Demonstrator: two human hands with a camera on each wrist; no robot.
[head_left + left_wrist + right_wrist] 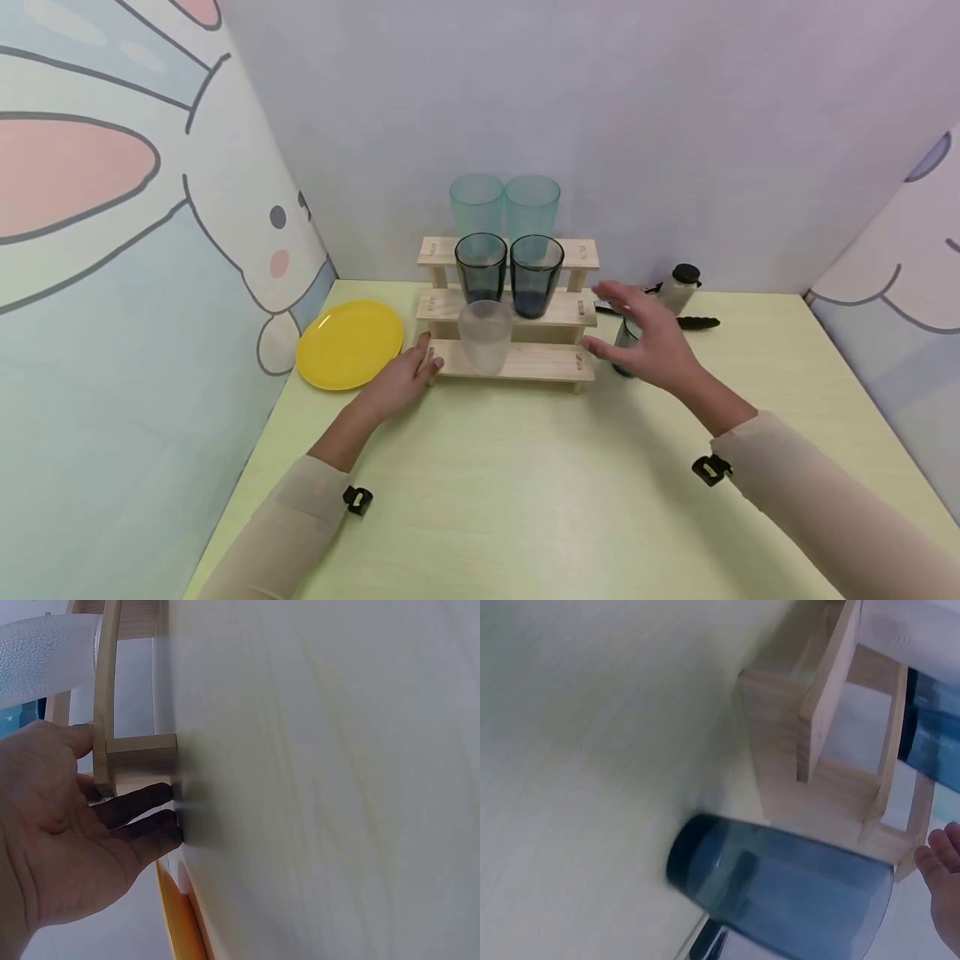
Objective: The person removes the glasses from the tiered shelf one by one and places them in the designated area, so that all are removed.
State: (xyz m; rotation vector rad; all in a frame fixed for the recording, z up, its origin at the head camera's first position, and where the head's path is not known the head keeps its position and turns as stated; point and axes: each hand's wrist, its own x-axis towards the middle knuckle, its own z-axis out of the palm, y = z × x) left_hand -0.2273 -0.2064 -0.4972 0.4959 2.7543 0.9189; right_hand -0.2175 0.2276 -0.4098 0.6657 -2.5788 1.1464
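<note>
Pale table [540,483], five cups [536,279], wooden rack [546,362]

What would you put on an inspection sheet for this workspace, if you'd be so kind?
Surface: pale table, wood-grained.
Job's things: wooden rack with two teal glasses on top, two dark glasses midway, one frosted glass below; loose dark glass right of the rack.
Clutter: yellow plate, black-capped bottle, black-handled object partly hidden.
Hands: left hand grips the rack's bottom tier; right hand spread near the loose glass, contact unclear.
Cables: nothing seen.
Surroundings: plain wall behind, cartoon murals on both side walls.
</note>
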